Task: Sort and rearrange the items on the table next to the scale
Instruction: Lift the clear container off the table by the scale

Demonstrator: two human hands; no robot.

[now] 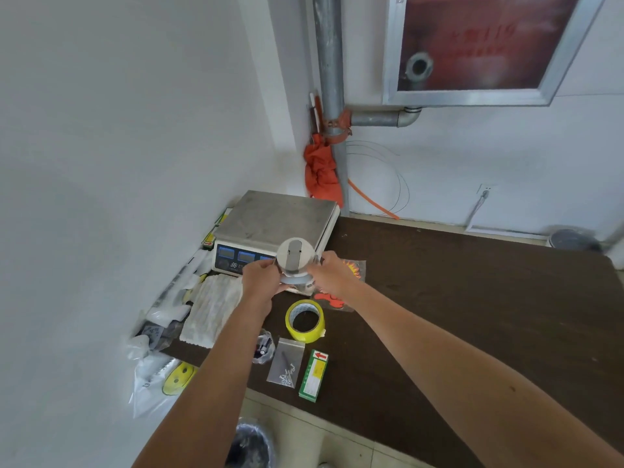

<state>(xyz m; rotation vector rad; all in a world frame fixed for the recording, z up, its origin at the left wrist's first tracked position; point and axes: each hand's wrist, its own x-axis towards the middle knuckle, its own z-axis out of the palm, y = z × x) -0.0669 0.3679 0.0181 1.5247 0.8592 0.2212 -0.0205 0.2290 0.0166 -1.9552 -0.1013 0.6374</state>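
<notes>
Table (456,298), dark brown, corner position.
- Scale (273,221): steel pan, at the far left end by the wall.
- Round white item (295,260), grey bar across its face, possibly a fitting: held up in front of the scale's display.
- Left hand (260,278): fingers curled on the item's left edge.
- Right hand (332,273): pinching its right edge.
- Tape (305,320), yellow: flat on the table, near the hands.
- Screw bag (285,364) and green box (314,374): side by side at the front edge.
- White pad (212,309): left of the tape.

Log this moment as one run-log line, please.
left hand, right hand: both grip round white-and-grey disc | where: in front of steel-topped scale | nearby: yellow tape roll lying flat
</notes>
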